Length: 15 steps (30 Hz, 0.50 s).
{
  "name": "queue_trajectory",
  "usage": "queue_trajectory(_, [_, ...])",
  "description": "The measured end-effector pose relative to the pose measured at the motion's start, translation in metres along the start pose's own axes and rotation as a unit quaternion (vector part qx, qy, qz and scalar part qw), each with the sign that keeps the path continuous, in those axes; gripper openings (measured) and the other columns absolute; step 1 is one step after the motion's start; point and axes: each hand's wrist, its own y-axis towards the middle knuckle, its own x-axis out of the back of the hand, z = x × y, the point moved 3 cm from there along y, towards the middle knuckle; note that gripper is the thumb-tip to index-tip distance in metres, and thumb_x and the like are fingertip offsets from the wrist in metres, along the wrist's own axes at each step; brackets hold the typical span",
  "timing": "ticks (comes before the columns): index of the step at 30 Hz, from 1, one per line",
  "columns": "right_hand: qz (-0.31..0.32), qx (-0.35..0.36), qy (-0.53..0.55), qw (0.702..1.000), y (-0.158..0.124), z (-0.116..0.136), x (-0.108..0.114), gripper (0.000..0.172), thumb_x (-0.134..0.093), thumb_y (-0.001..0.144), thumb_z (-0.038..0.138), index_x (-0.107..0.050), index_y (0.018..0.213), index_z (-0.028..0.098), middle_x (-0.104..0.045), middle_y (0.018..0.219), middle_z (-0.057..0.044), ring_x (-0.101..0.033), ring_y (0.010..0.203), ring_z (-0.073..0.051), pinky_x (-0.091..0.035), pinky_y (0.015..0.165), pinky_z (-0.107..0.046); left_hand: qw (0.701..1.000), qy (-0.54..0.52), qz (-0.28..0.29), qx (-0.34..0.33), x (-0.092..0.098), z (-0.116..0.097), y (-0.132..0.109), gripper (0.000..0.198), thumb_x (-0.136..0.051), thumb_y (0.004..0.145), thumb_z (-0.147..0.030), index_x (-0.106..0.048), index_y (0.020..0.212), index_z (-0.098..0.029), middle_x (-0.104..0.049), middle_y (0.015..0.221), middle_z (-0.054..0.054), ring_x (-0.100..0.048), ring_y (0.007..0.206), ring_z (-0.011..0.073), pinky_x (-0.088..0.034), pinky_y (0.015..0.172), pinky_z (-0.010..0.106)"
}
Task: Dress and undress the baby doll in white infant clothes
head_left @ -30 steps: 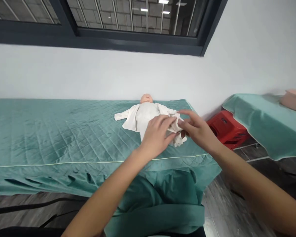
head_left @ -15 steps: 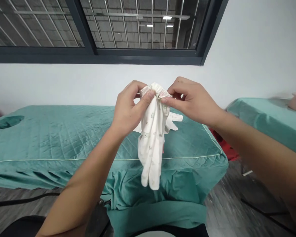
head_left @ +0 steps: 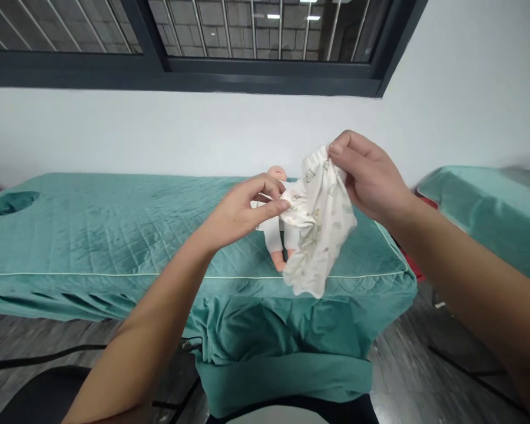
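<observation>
The small garment (head_left: 324,235) is cream-white, printed all over with tiny pale green and brown figures. The doll (head_left: 274,235) is pink with plain white clothes, and the bed cover (head_left: 115,229) is teal, quilted in diamonds, with a pale piped edge. The wall (head_left: 159,129) is white, the window frame (head_left: 247,79) dark grey, the floor (head_left: 401,377) streaky grey.

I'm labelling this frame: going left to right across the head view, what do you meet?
The face hole in the bed cover → left hand → printed baby garment → right hand → second green bed.
</observation>
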Motion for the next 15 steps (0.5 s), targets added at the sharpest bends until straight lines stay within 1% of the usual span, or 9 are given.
queue_trajectory(2, [0.026, -0.010, 0.016, 1.000, 0.002, -0.002, -0.006, 0.031, -0.065, 0.091, 0.045, -0.052, 0.076, 0.022, -0.049, 0.069, 0.004, -0.045, 0.060, -0.010, -0.037, 0.058, -0.026, 0.998, -0.032, -0.051, -0.011, -0.009, 0.002, 0.003, 0.041, -0.073, 0.081, -0.048, -0.061, 0.110, -0.023, -0.065, 0.116, 0.008, -0.062, 0.108, 0.0211, -0.049, 0.091, 0.033])
queue_trajectory(3, [0.038, -0.017, 0.020, 0.999, 0.003, -0.003, -0.008, 0.031, -0.066, 0.090, 0.047, -0.052, 0.077, 0.023, -0.050, 0.071, 0.003, -0.046, 0.061, -0.010, -0.037, 0.058, -0.026, 0.997, -0.039, -0.069, -0.013, -0.013, 0.004, 0.004, 0.046, -0.075, 0.080, -0.047, -0.059, 0.116, -0.024, -0.065, 0.118, 0.007, -0.061, 0.110, 0.0214, -0.049, 0.092, 0.034])
queue_trajectory(4, [0.045, -0.022, 0.023, 0.998, 0.004, -0.004, -0.010, 0.032, -0.066, 0.090, 0.049, -0.052, 0.077, 0.023, -0.050, 0.072, 0.003, -0.047, 0.062, -0.011, -0.038, 0.059, -0.026, 0.996, -0.041, -0.075, -0.011, -0.017, 0.005, 0.006, 0.047, -0.075, 0.080, -0.046, -0.059, 0.118, -0.024, -0.065, 0.118, 0.007, -0.062, 0.109, 0.0215, -0.049, 0.092, 0.034])
queue_trajectory(6, [0.042, -0.021, 0.032, 0.998, 0.006, -0.005, -0.010, 0.034, -0.067, 0.088, 0.050, -0.051, 0.077, 0.023, -0.050, 0.073, 0.003, -0.048, 0.064, -0.011, -0.039, 0.060, -0.026, 0.998, -0.035, -0.060, 0.007, -0.019, 0.007, 0.008, 0.038, -0.073, 0.082, -0.046, -0.065, 0.111, -0.022, -0.068, 0.110, 0.006, -0.064, 0.102, 0.0212, -0.050, 0.089, 0.034])
queue_trajectory(8, [0.028, -0.015, 0.048, 0.998, 0.006, -0.007, -0.003, 0.033, -0.068, 0.088, 0.047, -0.050, 0.074, 0.022, -0.047, 0.071, 0.003, -0.046, 0.063, -0.011, -0.038, 0.059, -0.025, 0.997, -0.022, -0.063, 0.024, -0.011, 0.009, 0.009, 0.029, -0.070, 0.084, -0.046, -0.069, 0.097, -0.020, -0.071, 0.099, 0.005, -0.065, 0.094, 0.0203, -0.051, 0.084, 0.033])
queue_trajectory(9, [0.020, -0.014, 0.053, 0.998, 0.006, -0.009, 0.002, 0.033, -0.068, 0.089, 0.045, -0.049, 0.073, 0.022, -0.046, 0.070, 0.003, -0.045, 0.062, -0.010, -0.038, 0.058, -0.024, 0.996, -0.013, -0.087, 0.028, -0.003, 0.009, 0.008, 0.028, -0.070, 0.084, -0.046, -0.070, 0.093, -0.020, -0.071, 0.095, 0.005, -0.065, 0.092, 0.0200, -0.051, 0.083, 0.033])
queue_trajectory(11, [0.014, -0.022, 0.037, 0.999, 0.004, -0.016, 0.011, 0.034, -0.068, 0.088, 0.043, -0.049, 0.071, 0.022, -0.044, 0.067, 0.004, -0.042, 0.060, -0.010, -0.035, 0.056, -0.024, 0.986, 0.001, -0.162, 0.023, 0.016, 0.010, 0.004, 0.027, -0.069, 0.085, -0.047, -0.071, 0.091, -0.020, -0.071, 0.093, 0.004, -0.065, 0.091, 0.0197, -0.051, 0.082, 0.033])
queue_trajectory(13, [0.048, -0.050, -0.015, 0.997, 0.002, -0.027, 0.016, 0.034, -0.073, 0.085, 0.045, -0.051, 0.073, 0.022, -0.048, 0.067, 0.004, -0.043, 0.060, -0.010, -0.035, 0.055, -0.024, 0.976, 0.002, -0.219, 0.005, 0.029, 0.011, 0.001, 0.027, -0.069, 0.086, -0.047, -0.069, 0.096, -0.023, -0.069, 0.091, 0.004, -0.064, 0.090, 0.0190, -0.052, 0.079, 0.032])
queue_trajectory(15, [0.116, -0.090, -0.061, 0.987, -0.002, -0.041, 0.012, 0.035, -0.079, 0.079, 0.048, -0.056, 0.081, 0.022, -0.056, 0.074, 0.003, -0.048, 0.065, -0.012, -0.037, 0.056, -0.025, 0.973, -0.009, -0.229, -0.002, 0.032, 0.015, -0.001, 0.028, -0.066, 0.088, -0.049, -0.067, 0.103, -0.026, -0.065, 0.086, 0.003, -0.064, 0.085, 0.0183, -0.051, 0.073, 0.032])
